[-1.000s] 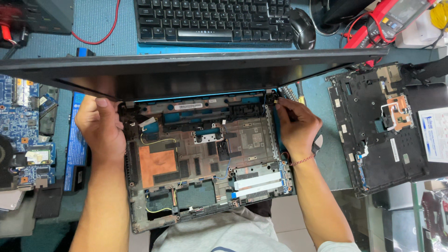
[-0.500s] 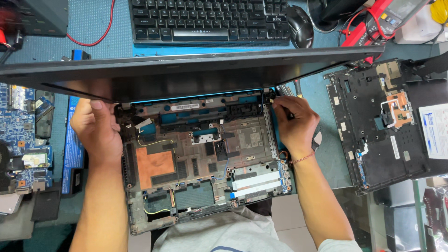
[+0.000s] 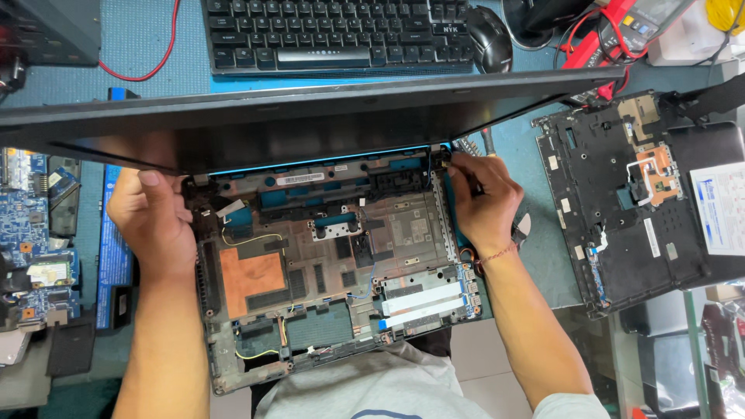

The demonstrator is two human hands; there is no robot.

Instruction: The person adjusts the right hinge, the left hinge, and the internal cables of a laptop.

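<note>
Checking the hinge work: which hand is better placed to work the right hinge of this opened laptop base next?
Probably the right hand: its fingertips already pinch at the right hinge corner of the laptop base. The left hand is across at the left hinge, gripping the base edge under the screen panel.

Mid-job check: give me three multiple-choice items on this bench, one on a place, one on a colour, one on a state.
1. Where is the keyboard?
A. beyond the raised laptop screen panel
B. inside the laptop base
C. under the right hand

2. What colour is the wire left of the keyboard?
A. green
B. red
C. white

3. How is the laptop base?
A. closed
B. wrapped
C. open, internals bare

Answers: 1 A, it lies on the mat past the panel. 2 B, the red wire loops there. 3 C, the copper plate and frame show; the left hand grips its left hinge corner.
</note>
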